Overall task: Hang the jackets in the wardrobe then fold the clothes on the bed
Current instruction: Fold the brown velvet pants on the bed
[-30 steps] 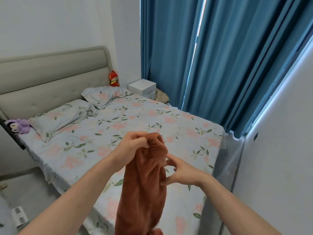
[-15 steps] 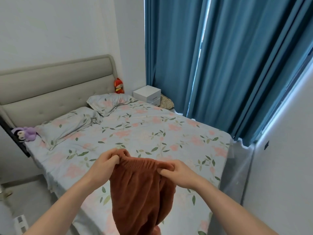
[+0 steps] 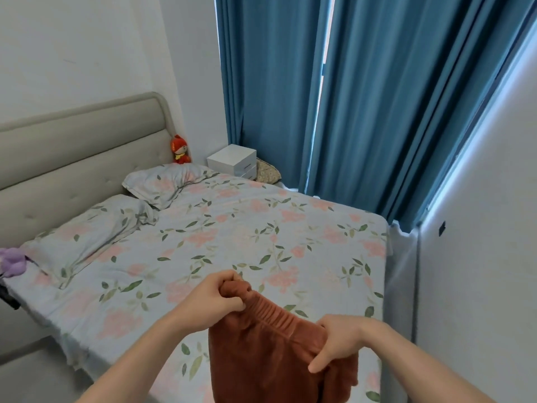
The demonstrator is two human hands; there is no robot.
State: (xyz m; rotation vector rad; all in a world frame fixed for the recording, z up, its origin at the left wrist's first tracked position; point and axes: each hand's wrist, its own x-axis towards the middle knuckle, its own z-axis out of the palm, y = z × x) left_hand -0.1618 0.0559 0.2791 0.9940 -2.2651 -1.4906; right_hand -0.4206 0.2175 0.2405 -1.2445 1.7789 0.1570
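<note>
A rust-brown pair of trousers (image 3: pixel 261 359) with an elastic waistband hangs in front of me over the near edge of the bed (image 3: pixel 232 242). My left hand (image 3: pixel 215 295) grips the left end of the waistband. My right hand (image 3: pixel 337 341) pinches the right end, fingers curled over the cloth. The waistband is stretched out between both hands. The trouser legs drop out of view below the frame.
Two floral pillows (image 3: pixel 162 181) lie by the grey headboard (image 3: pixel 72 152). A red doll (image 3: pixel 180 149) and a white bedside cabinet (image 3: pixel 232 161) stand in the far corner. Blue curtains (image 3: pixel 348 97) hang behind the bed. A white wall (image 3: pixel 479 257) is close on the right. A purple plush toy (image 3: pixel 11 261) lies at the left.
My hands have moved apart and lower, spreading the bunched waistband out wide. My view has tilted so the bed sits lower in the frame.
</note>
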